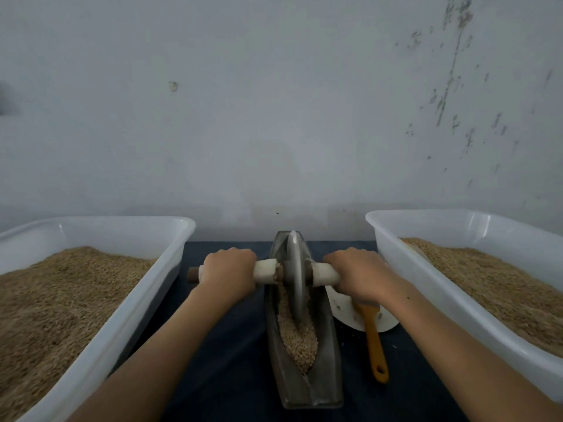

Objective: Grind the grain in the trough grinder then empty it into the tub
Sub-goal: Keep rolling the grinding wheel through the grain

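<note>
A boat-shaped metal trough grinder [304, 354] is set lengthwise at the middle of a dark blue cloth-covered table [231, 345], its far end near the back edge by the wall [274, 102]; a grey grinding wheel [295, 275] is stood upright in the far half of the trough, and crushed grain [297, 339] is heaped in the groove on the near side of the wheel; the wheel's axle handle [266, 271], wrapped in white, is gripped on both sides, the left hand [230, 271] curled tightly round the left end and the right hand [361, 274] curled round the right end; a white tub [170, 257] filled with grain is placed along the left edge, and a second grain-filled tub [393, 257] along the right edge; between the grinder and the right tub a white dish [344, 309] is laid, with a yellow-handled brush [374, 339] resting across it
</note>
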`<state>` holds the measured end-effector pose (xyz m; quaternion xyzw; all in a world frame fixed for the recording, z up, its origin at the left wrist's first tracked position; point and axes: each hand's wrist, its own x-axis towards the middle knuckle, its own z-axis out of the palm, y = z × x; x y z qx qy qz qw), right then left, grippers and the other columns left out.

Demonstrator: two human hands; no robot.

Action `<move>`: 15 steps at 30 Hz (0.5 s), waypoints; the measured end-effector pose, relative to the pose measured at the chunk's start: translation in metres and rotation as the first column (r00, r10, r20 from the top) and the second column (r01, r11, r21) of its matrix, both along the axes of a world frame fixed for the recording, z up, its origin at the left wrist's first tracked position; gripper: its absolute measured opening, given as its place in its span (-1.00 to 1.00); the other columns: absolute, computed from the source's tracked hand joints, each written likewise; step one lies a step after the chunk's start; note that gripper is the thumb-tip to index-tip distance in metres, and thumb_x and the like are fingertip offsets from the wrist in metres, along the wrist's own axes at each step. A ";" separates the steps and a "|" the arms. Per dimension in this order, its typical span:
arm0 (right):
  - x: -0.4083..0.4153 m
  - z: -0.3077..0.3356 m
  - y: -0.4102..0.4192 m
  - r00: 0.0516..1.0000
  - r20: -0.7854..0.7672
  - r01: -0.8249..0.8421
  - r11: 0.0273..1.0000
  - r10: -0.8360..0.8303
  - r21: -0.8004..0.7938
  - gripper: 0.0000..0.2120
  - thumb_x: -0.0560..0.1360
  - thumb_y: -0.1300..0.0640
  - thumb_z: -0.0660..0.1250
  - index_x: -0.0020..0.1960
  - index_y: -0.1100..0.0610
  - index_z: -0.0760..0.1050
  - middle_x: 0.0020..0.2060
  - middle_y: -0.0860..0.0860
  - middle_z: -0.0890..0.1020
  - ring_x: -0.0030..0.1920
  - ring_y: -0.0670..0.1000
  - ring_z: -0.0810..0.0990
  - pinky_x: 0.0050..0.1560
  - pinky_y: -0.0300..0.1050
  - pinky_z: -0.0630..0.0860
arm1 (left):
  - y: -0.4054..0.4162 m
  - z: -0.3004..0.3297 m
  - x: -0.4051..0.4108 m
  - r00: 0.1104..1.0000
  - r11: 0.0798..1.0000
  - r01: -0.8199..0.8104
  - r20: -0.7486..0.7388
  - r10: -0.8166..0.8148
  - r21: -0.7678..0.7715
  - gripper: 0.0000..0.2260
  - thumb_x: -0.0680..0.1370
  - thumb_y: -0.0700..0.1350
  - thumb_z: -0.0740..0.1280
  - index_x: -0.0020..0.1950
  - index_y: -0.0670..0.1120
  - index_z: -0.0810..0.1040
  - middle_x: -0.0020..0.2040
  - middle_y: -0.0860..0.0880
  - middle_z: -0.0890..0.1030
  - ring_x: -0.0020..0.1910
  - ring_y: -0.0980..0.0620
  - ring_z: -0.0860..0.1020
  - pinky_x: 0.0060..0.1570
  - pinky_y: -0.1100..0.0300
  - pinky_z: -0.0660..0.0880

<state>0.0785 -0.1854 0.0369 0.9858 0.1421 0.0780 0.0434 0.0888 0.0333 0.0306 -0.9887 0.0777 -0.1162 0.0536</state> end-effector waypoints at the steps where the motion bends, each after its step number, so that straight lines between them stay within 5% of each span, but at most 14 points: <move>1: 0.001 -0.003 0.001 0.997 0.081 -0.004 1.000 0.004 0.001 -0.89 0.50 0.15 0.27 -0.06 -0.05 0.39 -0.07 -0.02 0.61 -0.09 0.03 0.56 -0.20 -0.13 0.31 | 0.000 -0.002 0.001 1.000 1.000 0.004 0.030 -0.003 -0.023 -0.79 0.49 -0.02 0.31 0.09 -0.02 0.47 0.00 -0.01 0.57 -0.06 -0.03 0.52 -0.16 0.13 0.32; 5: 0.003 -0.006 0.002 0.991 0.131 -0.012 1.000 0.011 0.009 -0.87 0.51 0.14 0.27 -0.07 -0.06 0.35 -0.07 -0.03 0.60 -0.15 0.01 0.50 -0.18 -0.13 0.29 | 0.002 -0.005 0.003 0.999 0.999 0.011 0.043 -0.009 -0.050 -0.79 0.48 -0.02 0.31 0.09 -0.01 0.47 0.00 -0.01 0.57 -0.03 -0.03 0.54 -0.16 0.14 0.32; 12: -0.002 0.012 -0.003 0.946 -0.324 0.019 1.000 -0.022 -0.014 -0.66 0.43 0.11 0.45 0.18 0.01 0.50 0.04 0.00 0.61 -0.04 -0.01 0.56 -0.13 -0.14 0.44 | 0.002 0.011 -0.003 0.959 1.000 0.016 -0.283 -0.008 0.027 -0.62 0.41 0.01 0.42 0.18 -0.05 0.47 -0.12 0.02 0.50 -0.18 0.03 0.46 -0.17 0.15 0.37; 15: -0.005 0.014 -0.004 0.917 -0.398 0.033 0.999 -0.020 0.026 -0.61 0.42 0.13 0.46 0.22 0.03 0.50 0.07 0.01 0.62 0.02 0.01 0.58 0.00 -0.10 0.51 | 0.003 0.014 -0.005 0.930 1.000 0.022 -0.368 -0.015 0.016 -0.61 0.39 -0.01 0.43 0.17 -0.06 0.48 -0.09 -0.01 0.57 -0.19 0.03 0.50 -0.17 0.16 0.38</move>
